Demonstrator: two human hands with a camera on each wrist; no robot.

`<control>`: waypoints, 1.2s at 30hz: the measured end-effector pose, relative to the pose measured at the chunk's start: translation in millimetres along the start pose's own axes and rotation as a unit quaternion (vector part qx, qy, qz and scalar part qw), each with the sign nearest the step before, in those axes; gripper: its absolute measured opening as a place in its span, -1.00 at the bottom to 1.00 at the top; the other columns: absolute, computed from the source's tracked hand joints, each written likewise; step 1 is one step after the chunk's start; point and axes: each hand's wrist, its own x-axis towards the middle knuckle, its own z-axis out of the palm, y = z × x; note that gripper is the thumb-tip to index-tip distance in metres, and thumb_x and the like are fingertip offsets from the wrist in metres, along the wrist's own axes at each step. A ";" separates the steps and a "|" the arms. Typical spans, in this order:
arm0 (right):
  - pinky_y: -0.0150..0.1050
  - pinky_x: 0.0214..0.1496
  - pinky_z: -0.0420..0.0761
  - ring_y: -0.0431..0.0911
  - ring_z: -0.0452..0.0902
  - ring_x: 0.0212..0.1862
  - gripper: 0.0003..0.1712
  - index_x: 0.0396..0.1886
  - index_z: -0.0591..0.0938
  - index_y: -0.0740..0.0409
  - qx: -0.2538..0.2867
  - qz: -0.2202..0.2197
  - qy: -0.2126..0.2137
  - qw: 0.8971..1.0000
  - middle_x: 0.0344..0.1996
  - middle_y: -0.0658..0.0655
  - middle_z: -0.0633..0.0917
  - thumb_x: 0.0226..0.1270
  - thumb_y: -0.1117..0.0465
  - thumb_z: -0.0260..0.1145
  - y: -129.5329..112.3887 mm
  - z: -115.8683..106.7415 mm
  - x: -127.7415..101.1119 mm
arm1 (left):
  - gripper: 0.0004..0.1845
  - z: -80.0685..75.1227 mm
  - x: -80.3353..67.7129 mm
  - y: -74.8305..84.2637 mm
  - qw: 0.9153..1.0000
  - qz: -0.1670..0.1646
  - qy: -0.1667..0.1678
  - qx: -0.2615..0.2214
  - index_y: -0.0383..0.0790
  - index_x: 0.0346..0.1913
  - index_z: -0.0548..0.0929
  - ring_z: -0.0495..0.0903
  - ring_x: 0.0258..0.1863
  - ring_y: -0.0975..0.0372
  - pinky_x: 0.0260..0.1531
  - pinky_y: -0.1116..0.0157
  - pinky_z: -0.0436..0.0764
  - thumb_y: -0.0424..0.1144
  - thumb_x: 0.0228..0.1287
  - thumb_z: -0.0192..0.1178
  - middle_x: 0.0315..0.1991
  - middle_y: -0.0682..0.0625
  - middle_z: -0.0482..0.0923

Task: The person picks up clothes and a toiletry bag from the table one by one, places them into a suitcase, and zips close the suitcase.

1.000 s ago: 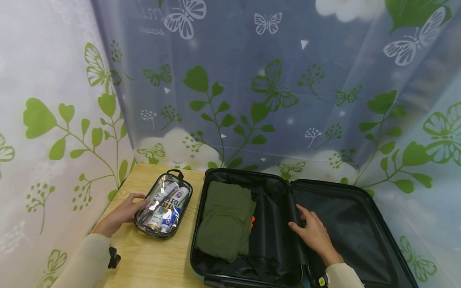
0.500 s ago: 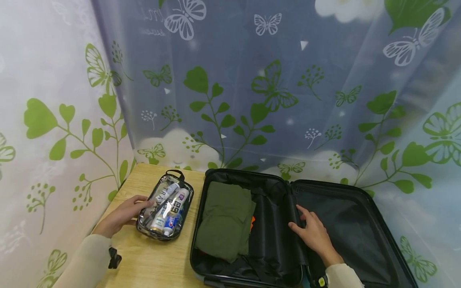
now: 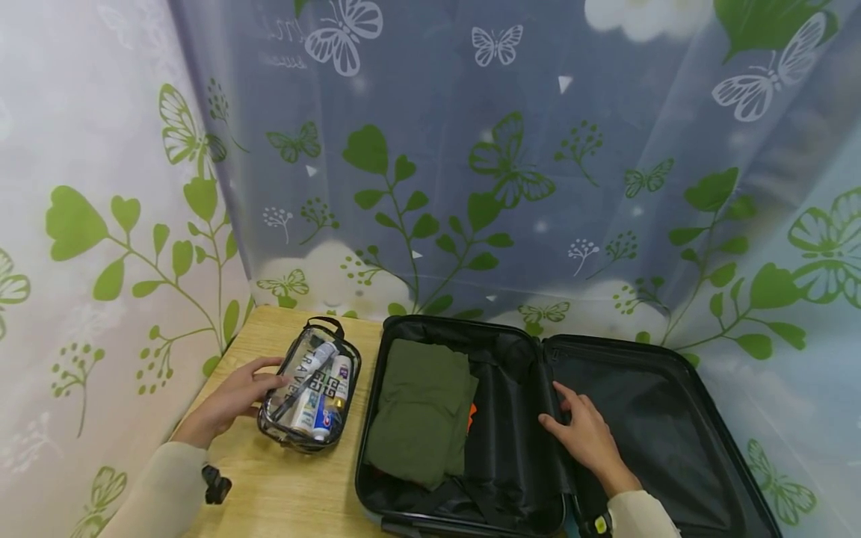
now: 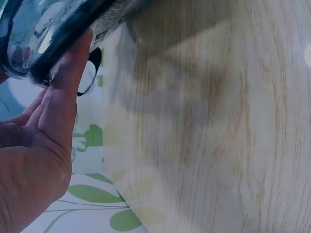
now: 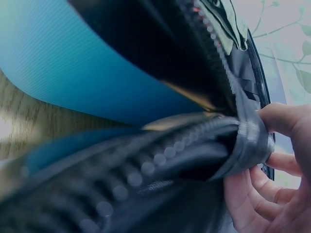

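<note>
A clear toiletry pouch with tubes and small bottles inside sits tilted on the wooden table, its left side raised. My left hand grips that left edge, thumb on top; in the left wrist view the fingers lie against the pouch's dark rim. An open black suitcase lies to the right, with a folded olive-green garment in its left half. My right hand is at the middle hinge. In the right wrist view this hand pinches the black lining edge by the zipper.
A sheer curtain printed with green leaves and butterflies hangs close around the back and both sides. A small orange item peeks out beside the garment. The suitcase's right half is dark mesh. The shell shows blue outside.
The left hand has tipped the pouch up onto its right side and nudged it slightly rightward; its contents have slid. The right hand and suitcase have not moved.
</note>
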 end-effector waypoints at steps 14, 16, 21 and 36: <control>0.06 -0.11 0.54 0.08 0.58 -0.07 -0.08 0.72 0.30 0.12 -0.002 0.004 -0.003 1.000 0.19 0.34 0.58 0.54 -0.09 0.43 0.8 0.9 0.9 | -0.12 -1.0 -8.5 20.2 0.998 0.041 0.044 -0.023 -0.33 0.74 0.09 0.81 -0.11 0.27 -0.19 0.17 0.84 -0.03 0.63 0.28 0.22 -0.26 0.77; 0.08 -0.10 0.54 0.09 0.58 -0.06 -0.08 0.72 0.30 0.12 -0.003 0.003 -0.003 1.000 0.19 0.34 0.58 0.54 -0.09 0.43 0.5 1.0 1.1 | -0.10 -1.4 -10.3 28.1 0.997 0.050 0.049 -0.035 -0.33 0.74 0.07 0.81 -0.13 0.27 -0.19 0.18 0.84 -0.03 0.63 0.29 0.16 -0.20 0.80; 0.07 -0.10 0.53 0.09 0.58 -0.05 -0.07 0.72 0.29 0.12 -0.004 0.003 -0.002 1.000 0.20 0.34 0.58 0.54 -0.10 0.43 0.1 1.3 1.1 | -0.11 -0.8 -16.3 50.8 0.992 0.076 0.059 -0.078 -0.32 0.74 0.05 0.82 -0.20 0.27 -0.20 0.18 0.84 -0.08 0.63 0.29 0.00 0.06 0.83; -0.02 -0.16 0.47 0.03 0.53 -0.14 -0.07 0.72 0.30 0.12 -0.002 0.003 0.000 1.000 0.18 0.33 0.58 0.54 -0.10 0.43 0.4 1.0 1.3 | -0.24 19.3 -35.0 102.4 0.983 0.119 0.048 -0.129 -0.31 0.73 0.12 0.82 -0.20 0.32 -0.22 0.24 0.81 -0.20 0.67 0.19 -0.09 0.36 0.81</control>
